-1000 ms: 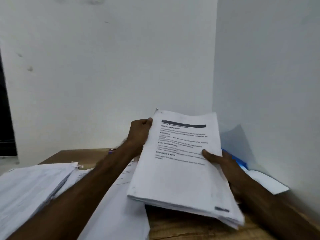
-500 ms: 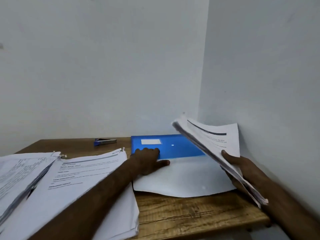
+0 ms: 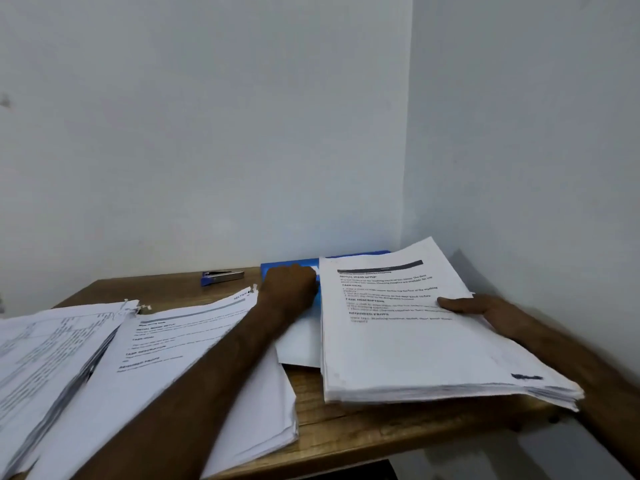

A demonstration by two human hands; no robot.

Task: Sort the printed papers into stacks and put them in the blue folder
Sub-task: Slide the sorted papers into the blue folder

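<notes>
while the right hand (image 3: 485,310) pinches the thick stack of printed papers (image 3: 398,344), thumb on top, just over the blue folder (image 3: 268,268) lying lengthwise along the back wall, the left hand (image 3: 289,286) is nearer & sits on its flap, fingers bent, can't tell if gripping.

A single wide-angle camera rides on the person's head and looks forward and down across the desk (image 3: 346,427) into a room corner, where the back wall (image 3: 207,133) meets the side wall (image 3: 519,133) right of centre. The walls fill the upper half; the desk's far edge lies just below mid-height and its near edge slants across the bottom, rising to the right. The view is close: the left forearm (image 3: 214,375) and right forearm (image 3: 571,358) enter from the bottom edge and reach away from the lens. The stack (image 3: 398,341) in the right grip (image 3: 485,311) fills the lower right, and the piles (image 3: 52,358) at left run off the frame.
</notes>
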